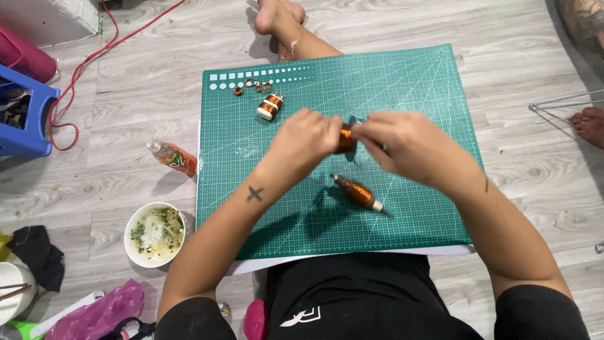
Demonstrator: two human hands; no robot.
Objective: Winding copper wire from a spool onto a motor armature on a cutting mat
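In the head view we are looking down at our two hands, which are meeting over a green cutting mat [402, 208] lying on a grey wood-look floor [157, 126]. Our left hand [304, 140] is curling shut around the left end of a copper wire coil [345, 138], and the coil is sticking out from between its fingers toward the right. Our right hand [402, 146] is closing on the coil's other end, pinching something thin there; we cannot tell what, since the fingers are hiding it. The two hands are almost touching, with only the coil showing between them.

Just below our hands, a second copper-wound spool [357, 192] with a pale tip is lying slantwise on the mat. Beyond our left hand, toward the mat's far edge, a small copper coil on a white bobbin [270, 106] is resting, and a few loose copper wire rings [255, 85] are sitting just past it.

Well out to the left of our left hand, off the mat, a small plastic bottle [173, 157] is lying on its side, and nearer to us a white bowl of soup with greens [155, 234] is standing on the floor. Further left a blue plastic stool [25, 119] and a red cable [82, 69] are showing. Far to the right of our right hand, another person's bare foot [588, 123] is resting on the floor.
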